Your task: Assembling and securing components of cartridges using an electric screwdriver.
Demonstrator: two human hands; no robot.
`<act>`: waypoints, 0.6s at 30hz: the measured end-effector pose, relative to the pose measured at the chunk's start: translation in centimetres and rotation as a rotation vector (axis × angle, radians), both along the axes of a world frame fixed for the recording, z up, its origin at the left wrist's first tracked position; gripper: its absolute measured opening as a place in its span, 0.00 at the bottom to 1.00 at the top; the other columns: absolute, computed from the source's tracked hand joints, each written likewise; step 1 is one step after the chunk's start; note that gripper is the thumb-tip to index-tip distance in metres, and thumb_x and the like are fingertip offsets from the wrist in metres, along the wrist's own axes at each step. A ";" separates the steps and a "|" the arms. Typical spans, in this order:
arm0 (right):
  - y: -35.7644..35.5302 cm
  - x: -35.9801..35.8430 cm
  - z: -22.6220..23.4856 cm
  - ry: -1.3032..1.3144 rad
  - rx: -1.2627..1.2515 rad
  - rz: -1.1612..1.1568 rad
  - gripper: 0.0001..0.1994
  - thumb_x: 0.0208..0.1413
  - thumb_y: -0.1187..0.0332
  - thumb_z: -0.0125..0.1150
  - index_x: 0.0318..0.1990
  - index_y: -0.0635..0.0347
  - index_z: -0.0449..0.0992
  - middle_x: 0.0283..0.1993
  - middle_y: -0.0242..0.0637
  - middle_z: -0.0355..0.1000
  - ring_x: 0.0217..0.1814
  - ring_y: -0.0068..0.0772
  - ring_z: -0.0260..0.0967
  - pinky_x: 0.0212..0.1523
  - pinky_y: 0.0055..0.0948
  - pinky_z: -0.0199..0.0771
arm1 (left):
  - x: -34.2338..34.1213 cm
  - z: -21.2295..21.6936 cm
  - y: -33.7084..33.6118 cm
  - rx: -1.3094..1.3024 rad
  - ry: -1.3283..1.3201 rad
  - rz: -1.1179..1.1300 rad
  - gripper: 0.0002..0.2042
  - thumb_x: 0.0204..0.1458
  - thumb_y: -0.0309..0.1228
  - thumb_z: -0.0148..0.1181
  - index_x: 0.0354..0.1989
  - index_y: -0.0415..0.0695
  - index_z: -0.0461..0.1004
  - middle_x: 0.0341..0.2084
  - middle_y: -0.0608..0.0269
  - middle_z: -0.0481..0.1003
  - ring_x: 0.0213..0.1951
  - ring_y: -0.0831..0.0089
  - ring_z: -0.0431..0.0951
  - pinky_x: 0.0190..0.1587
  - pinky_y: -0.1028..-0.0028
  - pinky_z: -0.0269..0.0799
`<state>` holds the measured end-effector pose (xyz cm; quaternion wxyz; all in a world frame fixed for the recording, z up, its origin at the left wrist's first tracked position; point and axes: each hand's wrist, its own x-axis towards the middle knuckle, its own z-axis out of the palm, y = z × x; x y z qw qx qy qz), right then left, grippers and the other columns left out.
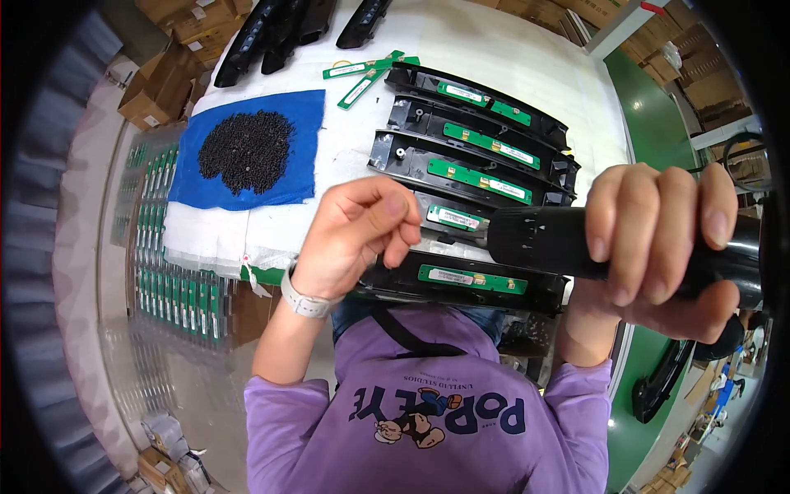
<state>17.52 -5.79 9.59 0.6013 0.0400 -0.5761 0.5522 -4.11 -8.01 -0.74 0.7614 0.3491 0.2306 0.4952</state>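
Note:
My right hand [658, 239] is wrapped round a thick black electric screwdriver [539, 239], which points left. Its tip end is over the right part of a green circuit board [451, 216] in a long black plastic housing; whether it touches a screw I cannot tell. Just left of that board, my left hand [362, 222] is raised with its fingers curled in and thumb bent against them. Anything inside those fingers is hidden. Nearest my body lies another black housing with a green board [469, 278]. Three similar housings, each with green boards [480, 180], lie in a row beyond.
A heap of small black screws [247, 152] lies on a blue cloth [309, 111] at the left. Loose green boards [362, 82] and more black parts [362, 23] are farther back on the white-covered table. Trays of boards [177, 305] stand lower left, near cardboard boxes [156, 90].

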 end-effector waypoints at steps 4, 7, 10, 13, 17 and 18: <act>-0.9 -0.1 0.3 0.123 -0.027 -0.039 0.16 0.47 0.62 0.64 0.38 0.55 0.64 0.17 0.21 0.66 0.14 0.17 0.64 0.25 0.22 0.65 | 1.2 0.1 -0.6 -0.008 -0.067 -0.057 0.09 0.56 0.30 0.55 0.32 0.35 0.72 0.25 0.57 0.74 0.20 0.77 0.71 0.24 0.81 0.67; -1.1 0.0 0.2 0.161 -0.050 -0.072 0.16 0.47 0.62 0.64 0.38 0.55 0.64 0.17 0.21 0.66 0.14 0.18 0.64 0.25 0.23 0.65 | 1.5 0.3 -0.9 -0.003 -0.073 -0.079 0.08 0.54 0.28 0.56 0.33 0.34 0.72 0.26 0.56 0.74 0.21 0.76 0.72 0.24 0.80 0.68; -1.3 0.5 0.2 0.128 -0.061 -0.067 0.16 0.48 0.61 0.63 0.38 0.56 0.64 0.17 0.22 0.66 0.14 0.18 0.64 0.26 0.24 0.65 | 1.8 0.4 -1.0 -0.010 -0.041 -0.058 0.07 0.54 0.27 0.56 0.33 0.34 0.73 0.26 0.55 0.75 0.22 0.76 0.73 0.24 0.80 0.69; -1.4 0.6 0.0 0.086 -0.080 -0.066 0.16 0.48 0.61 0.62 0.39 0.56 0.64 0.18 0.23 0.66 0.15 0.19 0.64 0.27 0.24 0.65 | 1.8 0.6 -1.1 -0.003 0.011 -0.061 0.06 0.54 0.26 0.56 0.33 0.34 0.73 0.26 0.55 0.75 0.21 0.77 0.73 0.24 0.81 0.69; -1.5 0.6 -0.3 0.064 -0.087 -0.068 0.16 0.49 0.61 0.61 0.39 0.56 0.64 0.18 0.23 0.66 0.15 0.19 0.64 0.27 0.24 0.64 | 1.6 0.5 -1.0 0.020 0.112 -0.051 0.06 0.53 0.24 0.57 0.33 0.33 0.74 0.25 0.56 0.75 0.21 0.79 0.73 0.25 0.82 0.69; -1.6 0.7 -0.4 0.063 -0.098 -0.071 0.16 0.49 0.61 0.62 0.39 0.56 0.64 0.18 0.23 0.66 0.15 0.19 0.64 0.27 0.24 0.64 | 1.5 0.4 -1.0 0.035 0.150 -0.058 0.06 0.52 0.24 0.57 0.33 0.32 0.74 0.25 0.56 0.76 0.21 0.80 0.73 0.25 0.82 0.69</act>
